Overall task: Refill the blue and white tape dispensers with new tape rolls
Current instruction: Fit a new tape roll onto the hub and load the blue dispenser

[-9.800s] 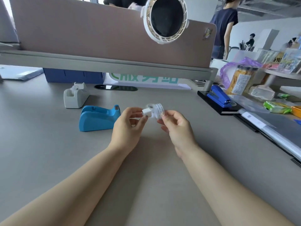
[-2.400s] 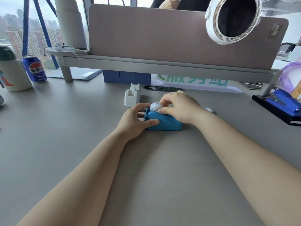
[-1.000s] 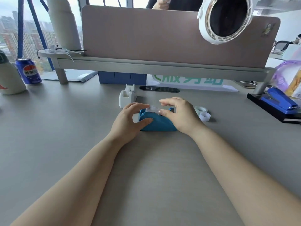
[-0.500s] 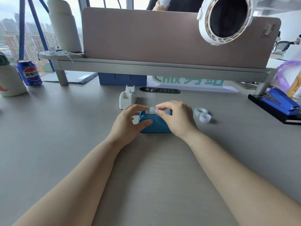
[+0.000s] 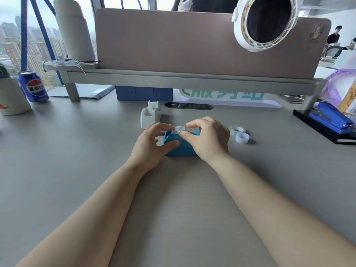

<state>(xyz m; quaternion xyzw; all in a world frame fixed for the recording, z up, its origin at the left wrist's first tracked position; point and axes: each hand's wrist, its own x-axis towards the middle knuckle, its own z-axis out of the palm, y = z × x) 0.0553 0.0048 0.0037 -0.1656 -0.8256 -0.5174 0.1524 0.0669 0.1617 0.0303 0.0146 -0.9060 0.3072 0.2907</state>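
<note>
While seated atop the blue dispenser (image 5: 181, 146) mid-desk, tape roll (image 5: 179, 129) pinched by right hand (image 5: 207, 139) — left hand (image 5: 152, 145) clamped on dispenser; grip unchanged, roll sunk slightly lower.

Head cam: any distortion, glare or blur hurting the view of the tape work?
Head view: wide-angle bowing at the edges, the shelf curves; soft daylight from the window at left, faint shadows, no glare; centre sharp enough, but the clear roll on the blue dispenser is low-contrast and partly hidden by the right hand and left hand.
</note>
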